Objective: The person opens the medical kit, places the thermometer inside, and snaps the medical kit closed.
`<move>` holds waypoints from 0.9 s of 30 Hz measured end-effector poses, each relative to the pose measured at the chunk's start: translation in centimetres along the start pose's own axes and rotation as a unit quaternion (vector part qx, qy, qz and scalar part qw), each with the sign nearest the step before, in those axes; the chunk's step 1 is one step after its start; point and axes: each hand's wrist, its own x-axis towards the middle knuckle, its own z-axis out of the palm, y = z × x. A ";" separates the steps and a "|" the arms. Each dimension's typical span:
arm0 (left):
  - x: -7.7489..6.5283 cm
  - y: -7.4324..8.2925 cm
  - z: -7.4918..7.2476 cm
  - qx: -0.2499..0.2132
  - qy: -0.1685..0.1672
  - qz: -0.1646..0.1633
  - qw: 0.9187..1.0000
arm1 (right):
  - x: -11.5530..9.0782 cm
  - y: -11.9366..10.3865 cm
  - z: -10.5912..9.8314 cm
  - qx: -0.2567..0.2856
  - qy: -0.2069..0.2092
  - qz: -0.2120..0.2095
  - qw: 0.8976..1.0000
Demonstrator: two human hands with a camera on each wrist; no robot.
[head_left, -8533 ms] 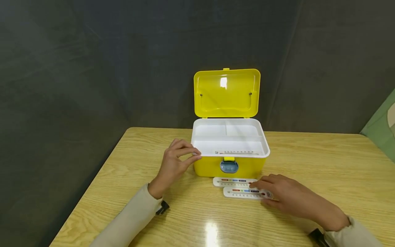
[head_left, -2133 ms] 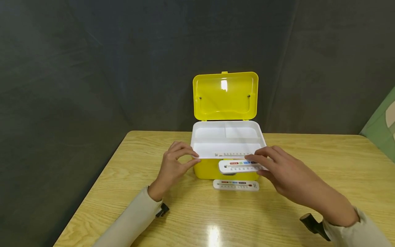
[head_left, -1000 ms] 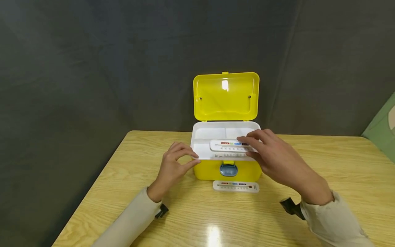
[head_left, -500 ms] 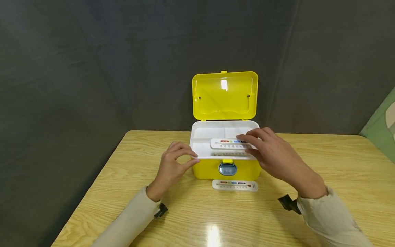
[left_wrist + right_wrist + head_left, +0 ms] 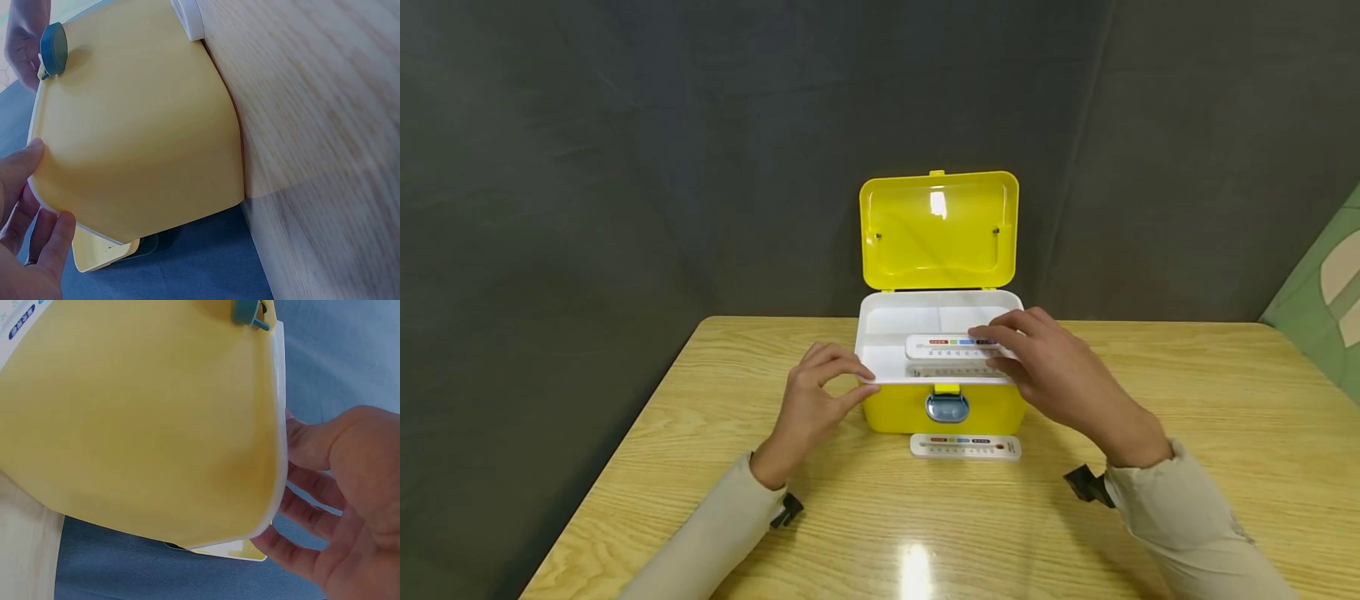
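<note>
A yellow storage box (image 5: 895, 407) with a white compartment tray (image 5: 891, 360) stands with its lid (image 5: 938, 229) raised. My left hand (image 5: 812, 404) holds the box's front left corner, thumb and fingers at the white rim, as the left wrist view also shows. In my right hand (image 5: 1060, 375) is a flat white thermometer (image 5: 942, 347), pinched at its right end over the tray's front compartment. Whether it touches the tray bottom I cannot tell. Another thermometer (image 5: 955, 372) lies in that compartment by the front wall. A third thermometer (image 5: 966, 447) lies on the table before the box.
A blue-grey latch (image 5: 947, 407) hangs on the box's front. The wooden table (image 5: 820, 533) reaches to a dark cloth wall (image 5: 737, 167) behind the box. At the far right is a green patterned surface (image 5: 1311, 308).
The right hand has picked up one of the two thermometers from the table and brought it over the tray. The left hand stays at the corner. In the last half second little has moved.
</note>
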 end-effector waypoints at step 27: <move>0.1 0.0 0.3 -0.013 0.002 0.006 1.000 | 0.1 0.1 0.4 0.005 0.019 0.017 1.000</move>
